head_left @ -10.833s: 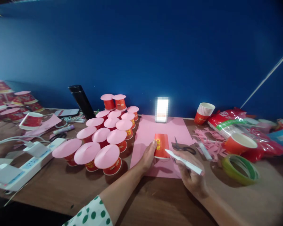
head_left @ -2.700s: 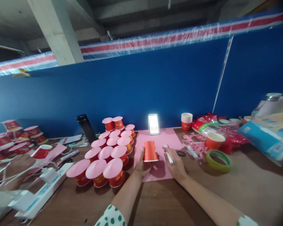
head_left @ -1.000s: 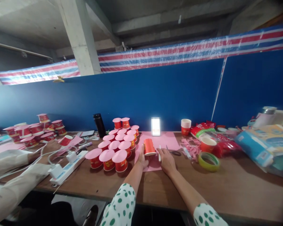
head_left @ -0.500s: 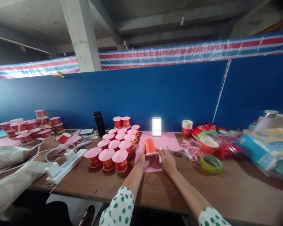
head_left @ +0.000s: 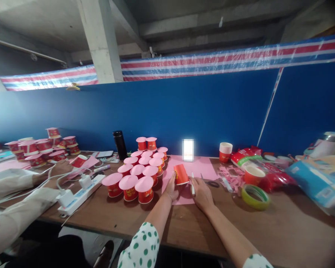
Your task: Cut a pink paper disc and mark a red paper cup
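- At the center of the frame, a person's left hand grasps a red paper cup above a pink sheet on the brown table.
- The cup lies at the upper right of that grip, white rim lowermost, its long axis tilted with the base leaning toward the frame's left.
- Just right of the cup, the right hand pinches a white marker, whose length runs nearly up and down the frame.
- The left hand is the nearer to the cup; whether the right fingertips touch its side cannot be told.
- Dark-handled scissors lie just right of the right hand.
- Left of center stand red cups topped with pink discs; at right sits a roll of tape.
- At far left, a co-worker's hand is near another red cup.
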A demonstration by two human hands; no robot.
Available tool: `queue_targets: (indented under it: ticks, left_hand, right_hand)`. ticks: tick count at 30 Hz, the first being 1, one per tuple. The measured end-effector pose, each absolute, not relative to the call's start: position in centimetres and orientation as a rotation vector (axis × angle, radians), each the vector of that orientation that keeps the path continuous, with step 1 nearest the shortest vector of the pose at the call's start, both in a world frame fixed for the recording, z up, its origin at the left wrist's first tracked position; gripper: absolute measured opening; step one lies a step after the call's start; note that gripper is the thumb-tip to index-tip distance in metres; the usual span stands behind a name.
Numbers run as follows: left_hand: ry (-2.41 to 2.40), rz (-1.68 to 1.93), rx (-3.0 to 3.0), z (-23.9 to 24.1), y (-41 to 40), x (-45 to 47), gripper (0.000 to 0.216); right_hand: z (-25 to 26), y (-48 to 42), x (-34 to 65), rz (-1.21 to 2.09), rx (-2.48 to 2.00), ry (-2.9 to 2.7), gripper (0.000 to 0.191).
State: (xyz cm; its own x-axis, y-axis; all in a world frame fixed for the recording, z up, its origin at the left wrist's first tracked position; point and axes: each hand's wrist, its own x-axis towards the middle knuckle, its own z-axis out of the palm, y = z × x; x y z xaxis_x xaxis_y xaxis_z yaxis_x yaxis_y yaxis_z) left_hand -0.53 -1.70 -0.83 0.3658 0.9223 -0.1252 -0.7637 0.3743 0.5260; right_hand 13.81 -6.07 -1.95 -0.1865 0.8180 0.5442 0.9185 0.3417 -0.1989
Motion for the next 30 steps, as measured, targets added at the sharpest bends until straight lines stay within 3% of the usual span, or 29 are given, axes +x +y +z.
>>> queue_targets:
  ticks: [17,30]
  left_hand:
    - [0.432,1.125,0.423,-0.65,-1.97,-0.69,0.040]
    - [0.458,1.119,0.392,-1.25,-1.86,-0.95,0.025]
  right_hand:
    - [-1.98,-6.01,13.82,-0.229,-1.484,-2.022,0.038]
    - [-2.21,-6.00,13.95,-0.178,-1.446,-1.994,0.039]
